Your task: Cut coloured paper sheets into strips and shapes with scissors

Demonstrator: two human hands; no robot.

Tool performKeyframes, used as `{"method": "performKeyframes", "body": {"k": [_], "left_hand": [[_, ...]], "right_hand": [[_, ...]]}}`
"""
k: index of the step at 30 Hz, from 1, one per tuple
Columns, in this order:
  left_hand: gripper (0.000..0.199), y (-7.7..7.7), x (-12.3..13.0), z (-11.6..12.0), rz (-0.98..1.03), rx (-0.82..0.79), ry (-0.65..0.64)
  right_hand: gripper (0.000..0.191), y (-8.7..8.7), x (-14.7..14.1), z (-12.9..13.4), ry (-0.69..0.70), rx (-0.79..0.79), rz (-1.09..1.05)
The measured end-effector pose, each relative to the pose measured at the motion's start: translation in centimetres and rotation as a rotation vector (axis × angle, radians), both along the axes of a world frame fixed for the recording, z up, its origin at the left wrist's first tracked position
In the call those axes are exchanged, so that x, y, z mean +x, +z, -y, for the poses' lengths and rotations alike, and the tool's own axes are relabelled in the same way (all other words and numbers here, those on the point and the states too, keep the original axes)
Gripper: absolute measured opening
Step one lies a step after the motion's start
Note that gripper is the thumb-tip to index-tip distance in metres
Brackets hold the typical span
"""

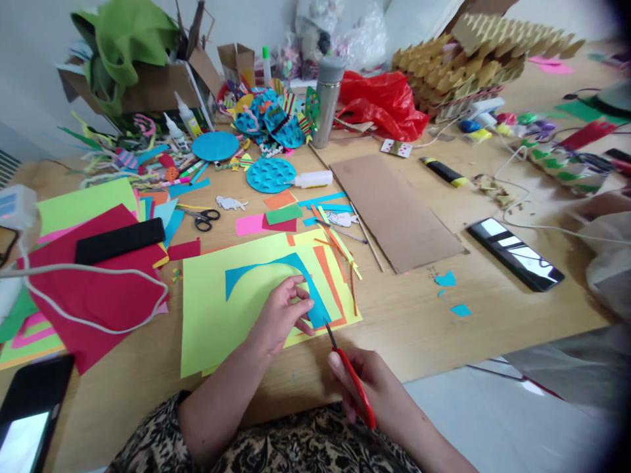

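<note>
My left hand [286, 310] pinches a blue piece of paper [318, 303] near its right end. The paper has a curved, cut-out inner edge and lies over a stack of yellow-green sheets [211, 315]. In my right hand [365, 381] is a pair of red-handled scissors [352, 374], gripped by the handles. The blades point up and away from me, with their tips touching or very near the lower right corner of the blue paper. How far apart the blades are is hard to make out.
Blue scraps [461, 310] lie to the right, near a phone [515, 255] and a cardboard sheet [394, 210]. Black-handled scissors [206, 219], a glue bottle [313, 179] and a scalloped blue disc [270, 175] lie beyond the stack. Red paper [98, 295] and a white cable [93, 323] are left.
</note>
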State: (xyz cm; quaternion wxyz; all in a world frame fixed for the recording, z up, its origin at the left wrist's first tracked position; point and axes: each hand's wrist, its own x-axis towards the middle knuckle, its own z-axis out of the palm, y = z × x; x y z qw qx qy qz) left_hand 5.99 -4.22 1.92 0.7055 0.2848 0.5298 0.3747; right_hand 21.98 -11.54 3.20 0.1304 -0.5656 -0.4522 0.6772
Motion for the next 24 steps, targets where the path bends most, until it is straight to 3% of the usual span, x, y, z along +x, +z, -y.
{"method": "performKeyframes", "body": {"k": [19, 24], "left_hand": [[0.057, -0.16, 0.00, 0.05, 0.024, 0.004, 0.017], [0.066, -0.37, -0.02, 0.19, 0.042, 0.001, -0.040]], "right_hand": [[0.049, 0.02, 0.03, -0.12, -0.026, -0.027, 0.015], [0.050, -0.17, 0.10, -0.06, -0.030, -0.036, 0.017]]}}
